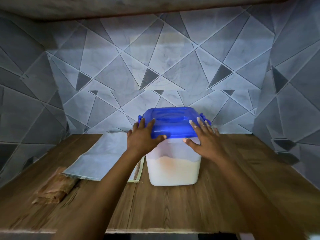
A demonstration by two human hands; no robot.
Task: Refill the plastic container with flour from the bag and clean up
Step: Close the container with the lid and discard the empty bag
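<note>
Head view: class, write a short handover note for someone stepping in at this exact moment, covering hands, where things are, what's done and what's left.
Left hand: flat on the blue lid at its left corner.
Right hand: fingers spread on the lid's right edge; blurred.
Plastic container stands on the wooden counter, lid on, flour about halfway up. Bag lies flat to its left; brown folded wad further left.
Done, it seems: refill, lid placed.
Left: check the side latches, clear bag and wad.
</note>
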